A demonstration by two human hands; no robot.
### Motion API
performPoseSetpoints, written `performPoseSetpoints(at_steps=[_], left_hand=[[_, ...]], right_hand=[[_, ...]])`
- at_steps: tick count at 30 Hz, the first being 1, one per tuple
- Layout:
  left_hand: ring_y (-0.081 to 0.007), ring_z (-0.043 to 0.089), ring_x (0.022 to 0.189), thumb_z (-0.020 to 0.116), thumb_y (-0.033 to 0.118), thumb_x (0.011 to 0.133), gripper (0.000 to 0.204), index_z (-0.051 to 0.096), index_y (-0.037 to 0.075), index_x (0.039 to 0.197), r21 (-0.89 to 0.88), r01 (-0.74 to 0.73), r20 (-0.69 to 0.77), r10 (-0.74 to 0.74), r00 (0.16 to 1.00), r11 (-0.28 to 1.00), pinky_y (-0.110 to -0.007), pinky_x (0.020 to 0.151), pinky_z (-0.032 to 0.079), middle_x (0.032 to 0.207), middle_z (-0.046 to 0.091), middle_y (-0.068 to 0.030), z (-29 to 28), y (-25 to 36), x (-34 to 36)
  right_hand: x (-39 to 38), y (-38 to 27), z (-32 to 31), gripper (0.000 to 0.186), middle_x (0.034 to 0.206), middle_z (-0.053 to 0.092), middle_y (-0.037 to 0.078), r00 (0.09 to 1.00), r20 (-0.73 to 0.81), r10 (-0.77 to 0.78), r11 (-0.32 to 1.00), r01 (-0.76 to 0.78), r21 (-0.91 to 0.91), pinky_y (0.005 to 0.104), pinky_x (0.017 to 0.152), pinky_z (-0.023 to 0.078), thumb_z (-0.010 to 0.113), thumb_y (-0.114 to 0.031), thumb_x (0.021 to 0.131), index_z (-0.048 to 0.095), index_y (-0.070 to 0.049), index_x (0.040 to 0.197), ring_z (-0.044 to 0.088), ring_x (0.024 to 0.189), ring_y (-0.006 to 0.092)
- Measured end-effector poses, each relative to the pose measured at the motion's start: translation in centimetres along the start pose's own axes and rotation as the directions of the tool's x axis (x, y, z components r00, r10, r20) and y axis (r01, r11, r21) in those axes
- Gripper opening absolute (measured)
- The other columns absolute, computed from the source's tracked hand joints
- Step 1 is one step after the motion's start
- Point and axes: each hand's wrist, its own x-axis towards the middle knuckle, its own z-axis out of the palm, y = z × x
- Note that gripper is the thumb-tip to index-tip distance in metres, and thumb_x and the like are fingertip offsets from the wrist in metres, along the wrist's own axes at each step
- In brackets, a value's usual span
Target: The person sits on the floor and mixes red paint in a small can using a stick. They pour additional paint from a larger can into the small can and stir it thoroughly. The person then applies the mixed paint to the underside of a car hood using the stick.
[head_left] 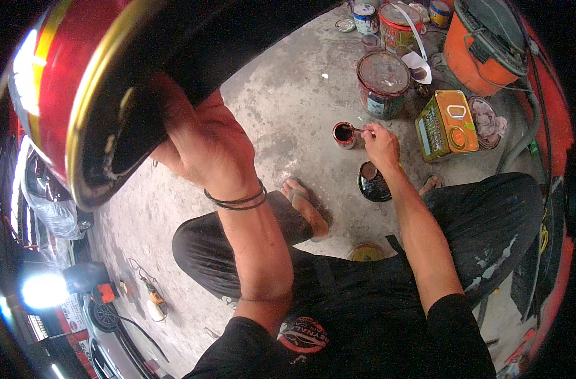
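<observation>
Red, gold-edged glossy panel (54, 95) curves beside the left hand (218, 145), its shadowed grip impossible to tell; the right hand (381, 144) pinches a thin dark stick (358, 130) at the mouth of a small, round, red-rimmed can (345, 144) on grey concrete (282, 82).

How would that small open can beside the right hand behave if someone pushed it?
The small can would probably shift easily, being much smaller than the lidded pail. Its open top shows dark liquid, so tilting would likely spill some. Reddish smears around its rim could make it slippery to grip.
</observation>
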Motion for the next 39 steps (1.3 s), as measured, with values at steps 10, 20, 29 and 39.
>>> performPoseSetpoints(at_steps=[10,20,29,39], left_hand=[[-0.0361,0.061,0.139,0.065,0.001,0.106,0.053,0.051,0.009,0.156,0.004,-0.001,-0.004,0.001,1.000,1.000,-0.061,0.112,0.057,0.154,0.059,-0.0189,-0.4,-0.1,-0.1],[-0.0305,0.067,0.128,0.061,0.004,0.109,0.044,0.052,0.006,0.152,0.093,-0.016,0.002,0.016,1.000,0.996,-0.053,0.106,0.060,0.150,0.060,-0.0166,-1.1,-0.2,-0.5],[-0.0367,0.063,0.136,0.060,0.002,0.108,0.051,0.045,0.008,0.157,0.029,0.047,0.001,-0.047,0.999,0.998,-0.060,0.112,0.056,0.151,0.060,-0.0171,-1.0,-1.9,-1.6],[-0.0289,0.063,0.131,0.064,0.004,0.103,0.051,0.052,0.004,0.153,-0.087,0.378,-0.086,-0.385,0.919,0.922,-0.044,0.105,0.058,0.145,0.062,-0.0128,-3.1,-11.3,-4.6]], right_hand=[[0.0,0.1,0.2,0.026,0.105,0.081,0.016,1.000,-0.018,-0.003,1.000,0.003,-0.010,0.0462,0.090,0.058,0.067,-0.025,0.100,0.078,-0.008,0.117,0.078,0.101,0.0357],[0.1,0.4,0.3,0.027,0.109,0.080,0.018,0.998,0.035,0.052,0.998,-0.053,0.023,0.0502,0.092,0.058,0.071,-0.029,0.100,0.077,-0.010,0.119,0.076,0.105,0.0407],[0.1,1.2,1.0,0.024,0.109,0.081,0.017,1.000,-0.004,0.025,0.998,-0.025,0.056,0.0491,0.091,0.059,0.073,-0.027,0.099,0.078,-0.011,0.116,0.077,0.103,0.0391],[0.2,1.9,1.8,0.025,0.103,0.081,0.016,0.999,0.034,0.009,0.993,-0.013,0.119,0.0471,0.089,0.060,0.068,-0.027,0.100,0.077,-0.008,0.112,0.078,0.099,0.0377]])
